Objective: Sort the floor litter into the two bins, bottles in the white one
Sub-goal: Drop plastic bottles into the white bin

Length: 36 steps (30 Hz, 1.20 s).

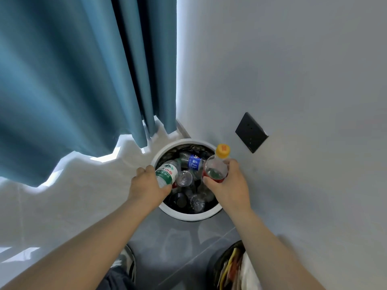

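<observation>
1. My left hand (146,185) is wrapped round a clear water bottle with a green label (167,174), and I hold it tilted over the left side of the white bin's mouth
2. My right hand (229,185) grips a bottle with a yellow cap (215,169) and a red label, cap pointing up towards the wall, over the right side of the same bin
3. The white bin (188,215) stands on the grey floor in the corner, close to the wall and near the curtain hem; it has a dark liner and holds a heap of clear plastic bottles, one with a blue label (194,162)
4. A dark bin (215,266) sits nearer me at lower right, showing yellow and red wrappers and something white, partly hidden by my right arm
5. The blue curtain (73,80) hangs on the left, a dark wall plate (251,132) sits right of the white bin, and my shoe (125,262) shows between my arms
</observation>
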Tool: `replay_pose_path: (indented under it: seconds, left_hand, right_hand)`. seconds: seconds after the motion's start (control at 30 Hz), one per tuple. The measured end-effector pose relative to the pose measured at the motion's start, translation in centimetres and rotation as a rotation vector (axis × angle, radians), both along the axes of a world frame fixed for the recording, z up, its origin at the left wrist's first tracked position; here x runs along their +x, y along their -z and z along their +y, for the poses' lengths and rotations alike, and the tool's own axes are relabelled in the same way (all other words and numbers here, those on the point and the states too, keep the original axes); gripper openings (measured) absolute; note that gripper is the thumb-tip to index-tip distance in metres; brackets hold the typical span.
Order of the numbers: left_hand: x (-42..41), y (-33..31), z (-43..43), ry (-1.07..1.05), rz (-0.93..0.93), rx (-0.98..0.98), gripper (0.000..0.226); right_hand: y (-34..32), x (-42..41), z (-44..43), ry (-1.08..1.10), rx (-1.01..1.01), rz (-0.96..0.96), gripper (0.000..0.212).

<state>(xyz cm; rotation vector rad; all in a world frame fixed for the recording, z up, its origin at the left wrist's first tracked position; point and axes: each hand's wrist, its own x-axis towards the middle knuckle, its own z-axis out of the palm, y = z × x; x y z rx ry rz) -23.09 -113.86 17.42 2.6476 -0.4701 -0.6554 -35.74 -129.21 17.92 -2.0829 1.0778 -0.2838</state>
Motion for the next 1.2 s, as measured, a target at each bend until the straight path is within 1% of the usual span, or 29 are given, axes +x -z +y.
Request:
replay_pose_path:
  seconds: [0.1,0.17,0.23,0.33,0.57,0.73,0.83,0.87,1.0,1.1,1.2]
  left_hand:
    - [-0.3,0.5,0.4,0.084,0.073,-0.108,0.078]
    - [-0.4,0.7,0.8,0.125,0.107,-0.142,0.082]
    - [-0.6,0.9,0.9,0.166,0.115,-0.128,0.076]
    - [-1.0,0.8,1.0,0.204,0.072,-0.098,0.066]
    - [-0.5,-1.4,2.8,0.205,-0.005,-0.108,0.046]
    - [-0.1,-4.2,6.0,0.197,-0.049,-0.111,0.044]
    - [0.3,-6.1,9.0,0.178,-0.074,-0.094,0.045]
    - [0.4,-6.8,10.2,0.17,-0.089,-0.085,0.045]
    - [1.0,-9.7,16.0,0.143,-0.169,-0.012,0.045]
    - [1.7,-11.3,21.7,0.141,-0.212,0.06,0.045]
    - [2.0,-12.6,27.6,0.106,-0.244,0.122,0.047]
  right_hand:
    - [0.4,0.2,0.3,-0.007,-0.024,0.006,0.069]
    - [0.3,0.3,0.3,-0.001,-0.045,0.006,0.069]
    - [0.1,0.4,0.4,-0.016,-0.045,0.029,0.062]
    - [0.2,0.3,0.7,-0.045,-0.064,0.079,0.05]
    - [-1.4,-0.1,2.3,-0.077,-0.066,0.083,0.049]
    - [-3.5,0.4,4.7,-0.134,-0.09,0.114,0.041]
    - [-5.3,1.2,7.3,-0.238,-0.168,0.131,0.028]
    - [-6.0,1.7,8.2,-0.285,-0.205,0.146,0.027]
    - [-8.6,4.0,12.7,-0.508,-0.381,0.227,0.03]
    - [-10.3,5.8,17.1,-0.709,-0.487,0.282,0.036]
    - [-11.7,7.8,21.8,-0.897,-0.591,0.336,0.034]
